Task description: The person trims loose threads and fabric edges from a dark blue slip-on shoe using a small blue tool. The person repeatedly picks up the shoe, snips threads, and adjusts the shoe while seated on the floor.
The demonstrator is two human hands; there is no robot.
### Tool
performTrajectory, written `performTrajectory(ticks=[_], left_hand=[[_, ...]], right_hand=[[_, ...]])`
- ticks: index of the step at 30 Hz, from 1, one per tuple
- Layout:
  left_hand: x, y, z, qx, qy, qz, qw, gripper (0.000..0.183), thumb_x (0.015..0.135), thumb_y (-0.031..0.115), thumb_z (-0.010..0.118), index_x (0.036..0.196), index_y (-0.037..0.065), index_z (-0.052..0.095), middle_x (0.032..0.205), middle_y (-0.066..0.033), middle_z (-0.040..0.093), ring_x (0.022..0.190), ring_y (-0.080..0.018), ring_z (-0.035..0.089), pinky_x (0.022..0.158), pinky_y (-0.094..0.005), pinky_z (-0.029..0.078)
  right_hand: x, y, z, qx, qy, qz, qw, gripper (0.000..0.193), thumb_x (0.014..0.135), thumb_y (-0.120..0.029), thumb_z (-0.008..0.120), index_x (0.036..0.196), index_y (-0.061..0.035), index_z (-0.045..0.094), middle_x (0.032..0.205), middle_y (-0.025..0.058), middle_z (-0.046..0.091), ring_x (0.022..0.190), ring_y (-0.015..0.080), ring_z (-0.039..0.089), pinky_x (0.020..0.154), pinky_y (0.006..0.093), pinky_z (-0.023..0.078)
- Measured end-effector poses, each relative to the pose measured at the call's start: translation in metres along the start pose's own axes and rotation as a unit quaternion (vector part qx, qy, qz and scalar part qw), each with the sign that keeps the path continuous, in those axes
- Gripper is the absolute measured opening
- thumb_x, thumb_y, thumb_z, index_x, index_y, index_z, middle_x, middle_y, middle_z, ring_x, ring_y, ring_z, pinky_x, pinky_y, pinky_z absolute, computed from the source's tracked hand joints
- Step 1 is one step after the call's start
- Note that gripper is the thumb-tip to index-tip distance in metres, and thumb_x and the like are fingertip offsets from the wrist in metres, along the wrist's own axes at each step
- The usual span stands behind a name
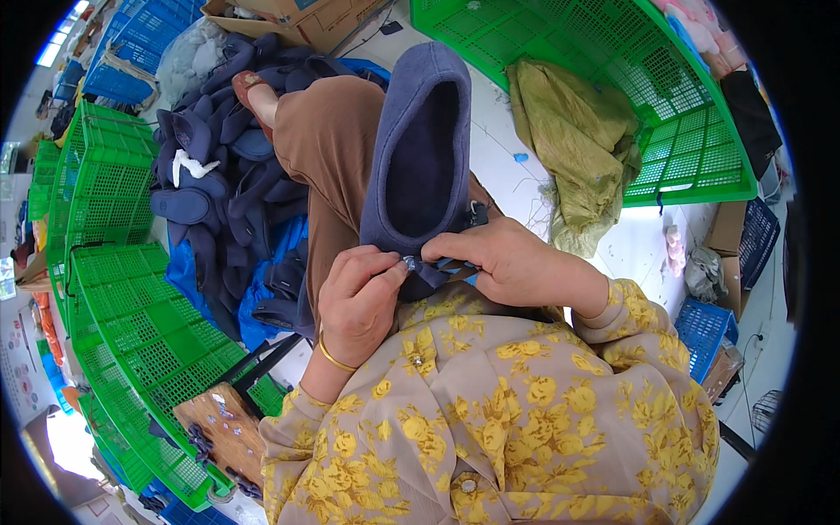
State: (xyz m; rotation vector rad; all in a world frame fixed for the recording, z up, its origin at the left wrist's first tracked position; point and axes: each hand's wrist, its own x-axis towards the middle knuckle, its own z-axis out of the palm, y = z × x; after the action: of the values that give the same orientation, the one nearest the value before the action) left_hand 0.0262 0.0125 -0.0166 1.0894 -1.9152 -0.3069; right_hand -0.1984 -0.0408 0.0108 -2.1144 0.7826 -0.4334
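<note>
A dark blue fabric slipper [426, 157] rests over my lap, its opening facing up and its toe pointing away. At its heel, my left hand [357, 302] is closed in a pinch. A small shiny pale-blue piece [411, 261] shows between its fingertips and the heel edge. My right hand [512, 262] is closed at the other side of the heel, thumb and forefinger against the edge. A small dark object [476, 213] sticks out beyond its knuckles, and a dark strip shows beneath its fingers; I cannot tell what these are.
On the left lies a heap of dark blue slippers [249, 179] on blue sheeting, beside green plastic crates [114, 175]. A wooden board [223, 424] sits lower left. To the right are an olive woven sack [573, 131], a large green crate [691, 162] and a blue basket [700, 332].
</note>
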Motion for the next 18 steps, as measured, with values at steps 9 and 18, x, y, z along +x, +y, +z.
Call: performTrajectory(ticks=[9, 18], left_hand=[[0.0, -0.001, -0.001, 0.01, -0.01, 0.016, 1.0, 0.026, 0.065, -0.008, 0.072, 0.089, 0.002, 0.071, 0.09, -0.0092, 0.067, 0.084, -0.0295, 0.064, 0.073, -0.0345, 0.055], [-0.002, 0.002, 0.002, 0.015, 0.008, 0.01, 1.0, 0.026, 0.065, -0.008, 0.072, 0.089, 0.002, 0.071, 0.09, -0.0093, 0.068, 0.084, -0.0287, 0.065, 0.072, -0.0332, 0.056]], right_hand=[[0.001, 0.002, 0.015, 0.01, 0.045, -0.006, 0.999, 0.041, 0.075, 0.008, 0.052, 0.11, -0.0113, 0.055, 0.076, 0.017, 0.065, 0.074, 0.038, 0.065, 0.064, 0.0458, 0.049], [-0.001, -0.001, 0.019, 0.057, 0.067, 0.029, 0.996, 0.023, 0.084, 0.004, 0.055, 0.106, -0.0048, 0.053, 0.085, 0.0209, 0.065, 0.084, 0.0399, 0.065, 0.071, 0.0448, 0.05]])
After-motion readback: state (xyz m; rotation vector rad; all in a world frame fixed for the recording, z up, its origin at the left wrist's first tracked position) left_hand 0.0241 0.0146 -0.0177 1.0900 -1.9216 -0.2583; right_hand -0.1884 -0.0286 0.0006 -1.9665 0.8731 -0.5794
